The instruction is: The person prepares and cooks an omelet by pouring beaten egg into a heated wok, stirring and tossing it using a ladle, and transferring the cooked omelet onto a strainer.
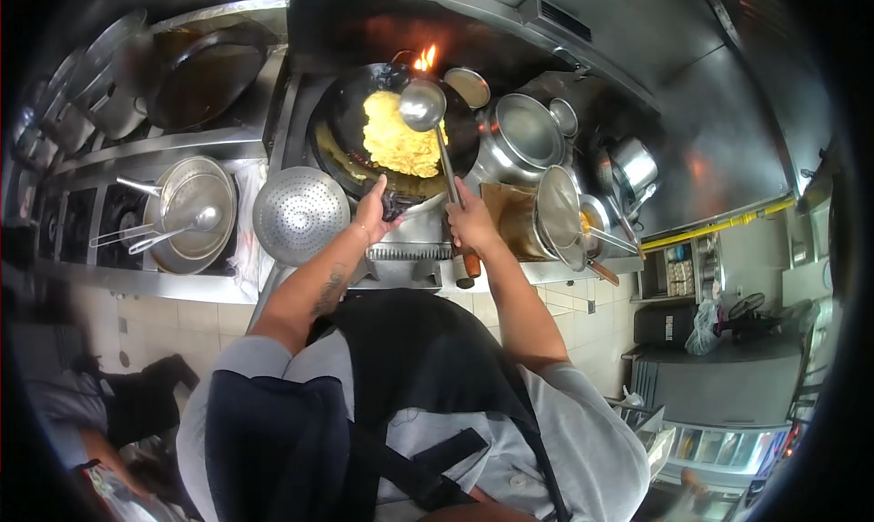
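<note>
A black wok point(339, 112) sits on the stove with a yellow mass of what looks like scrambled egg point(401, 144) in it. My left hand point(372, 214) is closed on a dark folded cloth point(398, 202) at the wok's near rim; the part of the wok under the cloth is hidden. My right hand point(470, 220) grips the long handle of a ladle point(422, 106), below which the wooden handle end sticks out. The ladle's round metal bowl is over the far part of the egg.
Flames point(425, 59) rise behind the wok. A perforated strainer point(301, 215) lies at its left, beside stacked pans point(193, 249). On the right stand metal bowls point(529, 131), a fine sieve point(558, 205) and a pot point(634, 164). Another person's arm point(114, 458) shows at lower left.
</note>
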Demonstrator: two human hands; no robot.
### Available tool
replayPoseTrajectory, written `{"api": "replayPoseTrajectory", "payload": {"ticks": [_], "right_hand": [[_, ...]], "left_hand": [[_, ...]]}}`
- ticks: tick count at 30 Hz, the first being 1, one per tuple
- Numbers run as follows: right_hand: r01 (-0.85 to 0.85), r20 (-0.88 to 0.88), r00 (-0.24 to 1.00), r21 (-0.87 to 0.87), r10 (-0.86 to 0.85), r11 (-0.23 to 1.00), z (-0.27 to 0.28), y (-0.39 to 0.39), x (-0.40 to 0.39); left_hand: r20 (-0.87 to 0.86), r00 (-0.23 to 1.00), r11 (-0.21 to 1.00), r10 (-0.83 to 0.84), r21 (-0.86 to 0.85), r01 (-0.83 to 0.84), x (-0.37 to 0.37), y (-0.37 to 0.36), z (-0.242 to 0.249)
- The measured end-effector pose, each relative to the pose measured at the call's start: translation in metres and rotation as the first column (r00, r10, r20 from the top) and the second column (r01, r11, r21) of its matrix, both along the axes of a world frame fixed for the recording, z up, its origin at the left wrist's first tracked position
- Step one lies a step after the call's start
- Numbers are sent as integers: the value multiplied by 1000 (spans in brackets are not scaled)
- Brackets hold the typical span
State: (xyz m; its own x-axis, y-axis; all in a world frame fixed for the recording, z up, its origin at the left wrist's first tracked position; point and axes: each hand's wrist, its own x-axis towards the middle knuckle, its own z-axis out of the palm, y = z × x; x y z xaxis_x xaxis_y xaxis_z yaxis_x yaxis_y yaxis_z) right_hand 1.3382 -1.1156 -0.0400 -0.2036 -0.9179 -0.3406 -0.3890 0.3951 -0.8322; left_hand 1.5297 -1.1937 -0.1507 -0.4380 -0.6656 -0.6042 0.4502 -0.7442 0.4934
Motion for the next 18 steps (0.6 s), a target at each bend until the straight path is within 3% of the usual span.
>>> {"api": "replayPoseTrajectory", "payload": {"ticks": [1, 3, 5, 8, 10, 11, 13, 14, 16, 18], "right_hand": [[30, 174, 984, 22, -34, 999, -8, 1, -5], [-4, 199, 980, 62, -9, 998, -33, -10, -26], [-49, 224, 974, 86, 29, 995, -36, -22, -26], [63, 211, 976, -33, -55, 997, -40, -35, -4], [-58, 485, 874, 83, 10, 995, -52, -47, -4], [-53, 487, 873, 84, 6, 995, -46, -47, -3], [-152, 231, 963, 30, 141, 988, -31, -47, -1], [-161, 231, 961, 29, 150, 987, -22, -40, -1], [-34, 88, 995, -5, 35, 999, -10, -7, -10], [-47, 84, 996, 42, 44, 998, -14, 10, -28]], "left_hand": [[1, 1000, 1000, 2, 7, -2, 11, 2, -1], [11, 980, 978, -200, -59, 201, 30, 9, -1], [90, 973, 974, -210, -69, 217, 48, 28, 15], [85, 955, 954, -284, -72, 290, 79, 53, 1], [125, 965, 971, -229, -40, 236, 91, 69, -3], [127, 964, 970, -233, -39, 240, 100, 72, -5], [84, 963, 963, -255, -63, 260, 116, 80, -7], [144, 964, 972, -222, -50, 232, 119, 83, 2], [155, 978, 989, -137, -35, 145, 124, 85, 13], [162, 985, 998, -59, -19, 63, 126, 83, 10]]}}
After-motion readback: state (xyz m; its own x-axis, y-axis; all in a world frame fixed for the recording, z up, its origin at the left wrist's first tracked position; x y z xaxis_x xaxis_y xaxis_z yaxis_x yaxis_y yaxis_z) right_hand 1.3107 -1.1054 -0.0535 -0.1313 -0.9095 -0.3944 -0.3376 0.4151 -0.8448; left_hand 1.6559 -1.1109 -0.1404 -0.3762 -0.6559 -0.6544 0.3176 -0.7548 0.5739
